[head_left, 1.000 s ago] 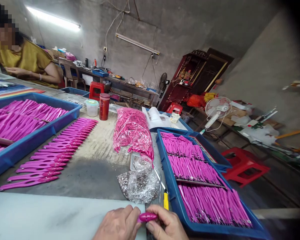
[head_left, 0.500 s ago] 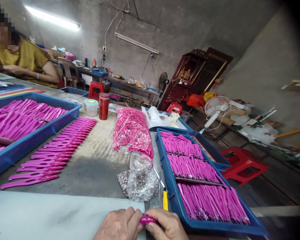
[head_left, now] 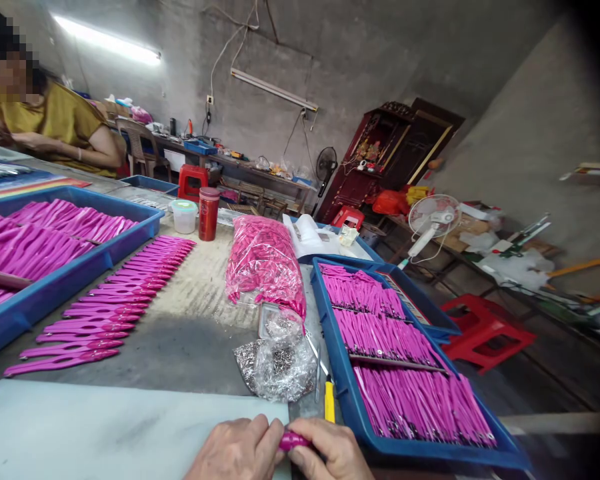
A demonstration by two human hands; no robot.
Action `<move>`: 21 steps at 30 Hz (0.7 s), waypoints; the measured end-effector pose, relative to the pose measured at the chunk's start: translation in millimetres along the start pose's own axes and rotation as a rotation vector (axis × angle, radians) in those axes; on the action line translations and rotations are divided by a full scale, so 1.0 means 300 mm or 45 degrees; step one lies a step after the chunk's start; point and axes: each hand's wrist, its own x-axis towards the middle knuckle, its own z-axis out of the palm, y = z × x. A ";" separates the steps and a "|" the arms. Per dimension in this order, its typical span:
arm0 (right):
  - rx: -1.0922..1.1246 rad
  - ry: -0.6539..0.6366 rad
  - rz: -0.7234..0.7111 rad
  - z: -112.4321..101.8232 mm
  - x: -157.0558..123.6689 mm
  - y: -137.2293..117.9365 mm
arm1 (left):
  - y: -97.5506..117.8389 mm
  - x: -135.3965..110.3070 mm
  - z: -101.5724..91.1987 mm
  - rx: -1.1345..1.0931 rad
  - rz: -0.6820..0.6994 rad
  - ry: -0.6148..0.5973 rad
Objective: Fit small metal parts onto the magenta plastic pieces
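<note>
At the bottom edge, by the right side of the white board [head_left: 130, 427], my left hand [head_left: 237, 450] and my right hand [head_left: 330, 448] are held together. Both are closed around a small glossy magenta piece [head_left: 293, 440]; only its rounded end shows between the fingers, and the rest is hidden. Just beyond lies a clear plastic bag of small metal parts [head_left: 283, 367]. A yellow-handled tool [head_left: 329, 400] rests right of it. A row of slim magenta pieces with glossy darker ends [head_left: 105, 307] lies spread on the table to the left.
Blue trays of magenta pieces stand left [head_left: 100, 250] and right [head_left: 340, 387]. A bag of glossy pink parts [head_left: 265, 260] sits mid-table, behind it a red tumbler [head_left: 208, 217] and a lidded tub [head_left: 184, 217]. A person in a yellow top [head_left: 55, 120] sits far left.
The view has shifted very slightly. Both hands stay closed around the magenta piece in nearly the same place; nothing else has clearly moved.
</note>
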 end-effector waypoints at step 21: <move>-0.066 0.020 -0.053 0.017 0.000 0.021 | -0.003 0.017 -0.013 0.003 -0.008 0.037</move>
